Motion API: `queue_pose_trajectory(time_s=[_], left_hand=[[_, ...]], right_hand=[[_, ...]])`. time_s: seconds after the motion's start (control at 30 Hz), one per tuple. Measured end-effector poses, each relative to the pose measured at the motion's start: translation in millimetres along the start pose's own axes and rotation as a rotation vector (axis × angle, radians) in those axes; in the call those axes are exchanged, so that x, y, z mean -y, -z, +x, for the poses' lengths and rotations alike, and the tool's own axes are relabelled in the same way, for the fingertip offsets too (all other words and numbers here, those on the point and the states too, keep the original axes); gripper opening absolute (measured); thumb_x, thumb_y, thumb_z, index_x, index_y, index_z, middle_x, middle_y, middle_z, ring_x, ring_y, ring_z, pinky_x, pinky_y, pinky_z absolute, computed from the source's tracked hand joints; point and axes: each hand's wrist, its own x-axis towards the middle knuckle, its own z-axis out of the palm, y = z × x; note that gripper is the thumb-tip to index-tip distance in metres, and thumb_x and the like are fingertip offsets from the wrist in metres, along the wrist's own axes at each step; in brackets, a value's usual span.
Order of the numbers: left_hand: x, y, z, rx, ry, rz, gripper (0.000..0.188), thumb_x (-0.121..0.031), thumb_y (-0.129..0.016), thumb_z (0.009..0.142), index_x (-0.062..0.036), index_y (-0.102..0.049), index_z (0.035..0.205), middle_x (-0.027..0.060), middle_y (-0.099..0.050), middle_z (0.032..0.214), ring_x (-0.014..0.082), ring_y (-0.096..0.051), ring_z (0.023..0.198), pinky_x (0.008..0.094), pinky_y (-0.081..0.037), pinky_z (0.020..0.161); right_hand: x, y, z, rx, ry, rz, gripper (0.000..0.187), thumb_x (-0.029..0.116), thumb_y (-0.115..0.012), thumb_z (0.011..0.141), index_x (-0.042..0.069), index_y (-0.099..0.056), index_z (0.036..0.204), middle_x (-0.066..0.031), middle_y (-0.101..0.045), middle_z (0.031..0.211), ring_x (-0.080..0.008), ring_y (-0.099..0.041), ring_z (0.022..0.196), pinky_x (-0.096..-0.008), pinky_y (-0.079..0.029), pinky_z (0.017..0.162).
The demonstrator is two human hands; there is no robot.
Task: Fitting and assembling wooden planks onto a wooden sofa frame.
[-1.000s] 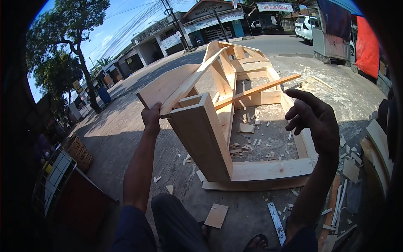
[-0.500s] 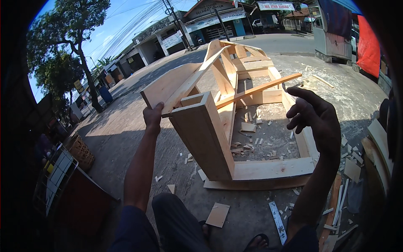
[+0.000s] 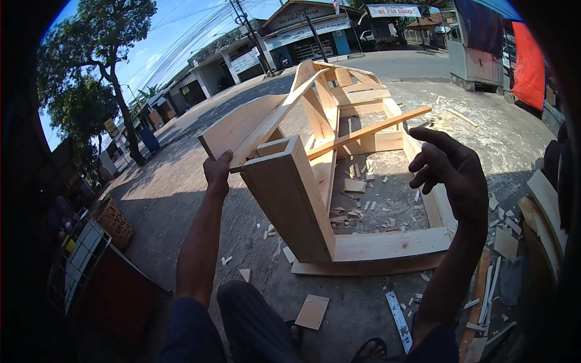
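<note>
My left hand [image 3: 216, 174] grips the near end of a pale wooden panel [image 3: 242, 124], fingers wrapped round its edge. That panel runs along the left of a large wooden frame [image 3: 387, 243] standing on the ground. Just right of my left hand rises a boxy wooden post [image 3: 293, 206] with a hollow top, joined to the frame. A loose orange-brown batten [image 3: 372, 132] lies slanting across the frame. My right hand [image 3: 451, 172] is held up over the frame's right side, index finger stretched and the other fingers loosely bent apart. Nothing shows in it.
Wood offcuts [image 3: 355, 186] and chips litter the ground inside and around the frame. Near my feet lie a square board piece [image 3: 313, 311] and a whitish strip [image 3: 399, 320]. Planks [image 3: 548, 196] lean at the right. A wicker basket [image 3: 113, 224] and a rack stand left.
The view has shifted slightly, so the frame sits a little further left and lower. My hands keep nearly the same pose, the left still on the panel.
</note>
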Motion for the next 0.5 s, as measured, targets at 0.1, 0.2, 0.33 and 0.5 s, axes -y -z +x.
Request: queue_pose_trajectory(time_s=[0.1,0.2,0.33,0.5], left_hand=[[0.5,1.2,1.6,0.001,0.012,0.001,0.037,-0.016,-0.070,0.079,0.0129,-0.063,0.102,0.0180,-0.068,0.093,0.0258,-0.067,0.082,0.0363,-0.051,0.073],[-0.6,-0.3,0.0,-0.027,0.009,-0.009,0.038,-0.016,-0.070,0.080,0.0130,-0.063,0.103,0.0180,-0.068,0.094,0.0261,-0.067,0.082,0.0364,-0.051,0.074],[-3.1,-1.9,-1.7,-0.035,0.008,0.008,0.038,-0.015,-0.069,0.080,0.0124,-0.063,0.105,0.0177,-0.068,0.095,0.0258,-0.067,0.083,0.0360,-0.051,0.074],[0.7,1.6,0.5,-0.012,-0.003,-0.010,0.038,-0.016,-0.069,0.080,0.0116,-0.063,0.106,0.0172,-0.068,0.096,0.0258,-0.066,0.084,0.0360,-0.051,0.074]], right_hand=[[0.8,-1.1,-0.6,0.000,0.005,0.003,0.037,0.028,-0.061,0.096,0.004,-0.062,0.125,-0.0093,-0.069,0.082,-0.0152,-0.068,0.066,-0.0247,-0.050,0.056],[1.4,-1.5,-0.9,0.006,0.010,-0.004,0.037,0.027,-0.061,0.096,0.004,-0.062,0.125,-0.0093,-0.069,0.082,-0.0152,-0.068,0.067,-0.0248,-0.050,0.056],[0.6,-1.5,-0.8,0.005,-0.004,-0.005,0.037,0.027,-0.061,0.096,0.004,-0.062,0.125,-0.0092,-0.069,0.082,-0.0152,-0.068,0.067,-0.0250,-0.050,0.056],[0.3,-3.7,1.0,0.016,-0.001,0.009,0.037,0.027,-0.061,0.096,0.004,-0.062,0.125,-0.0092,-0.069,0.082,-0.0152,-0.068,0.067,-0.0250,-0.050,0.056]])
